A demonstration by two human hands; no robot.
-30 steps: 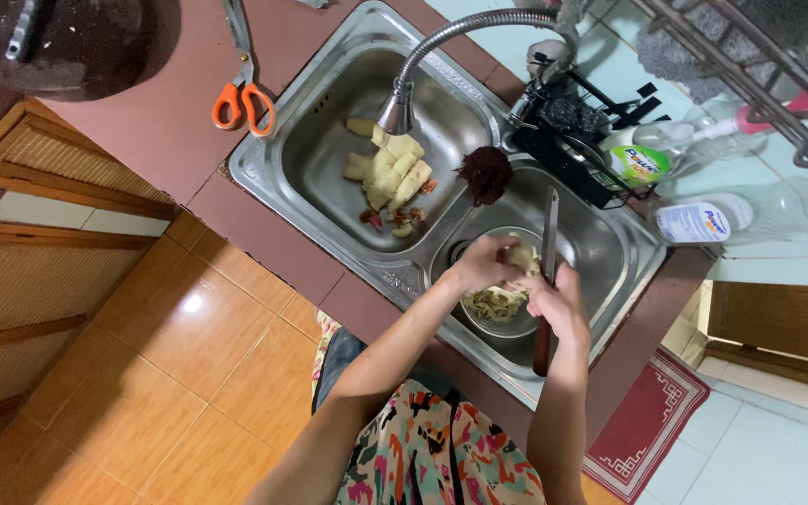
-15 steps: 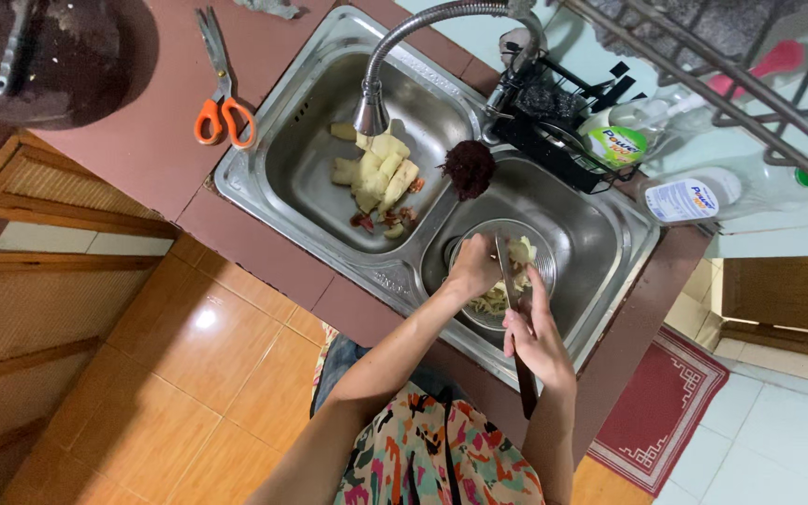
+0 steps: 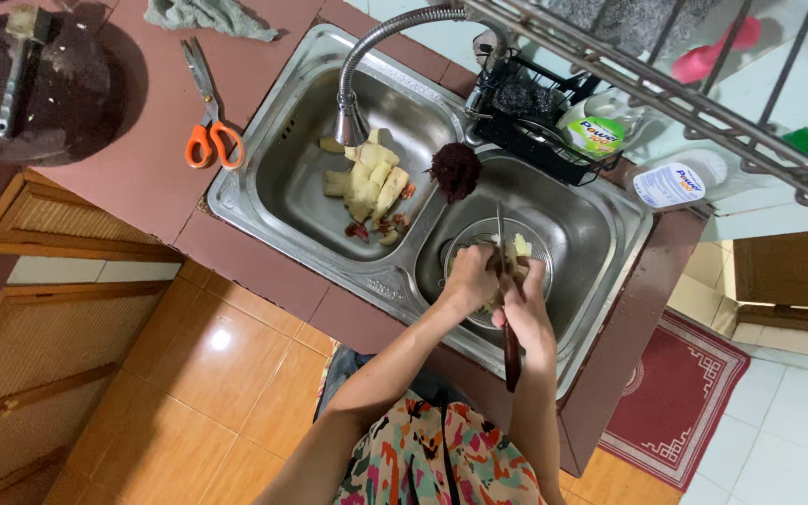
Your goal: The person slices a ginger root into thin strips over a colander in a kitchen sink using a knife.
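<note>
Here, both hands work over the round metal bowl (image 3: 497, 271) in the right basin of the double sink (image 3: 600, 234). The left hand (image 3: 471, 278) curls around pale food, mostly hidden beneath it. The right hand (image 3: 526, 304) is closed on a knife (image 3: 507, 309), blade pointing away, dark handle passing over the near sink rim. The basin wall lies close around the bowl; open room remains toward the far right corner. Pale peeled pieces (image 3: 367, 182) lie in the left basin under the tap (image 3: 367, 65). Orange-handled scissors (image 3: 209, 117) rest on the table (image 3: 142, 178), well apart.
</note>
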